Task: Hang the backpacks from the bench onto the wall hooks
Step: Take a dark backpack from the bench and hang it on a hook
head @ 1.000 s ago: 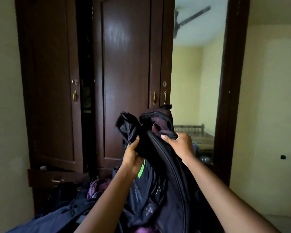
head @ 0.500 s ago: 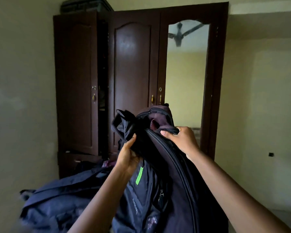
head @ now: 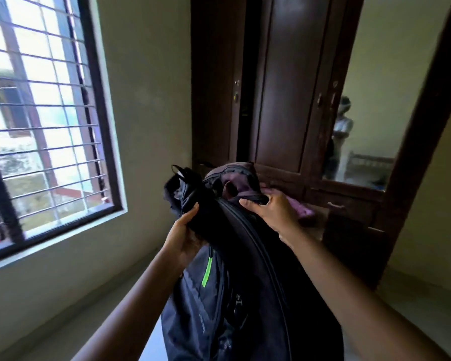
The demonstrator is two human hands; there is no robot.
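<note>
Backpack: dark navy fabric backpack with a bright green stripe, held up in mid-air at near centre, hanging upright between both arms.
Left hand: left hand curled round bunched top fabric on the pack's left side.
Right hand: right hand pinching the top zip edge on the right.
Surroundings: barred window at left; dark wooden wardrobe far right.
Done: seemingly one pack lifted and being carried.
Left: no wall hooks or desk in view; hanging not yet done; other packs unseen.
</note>
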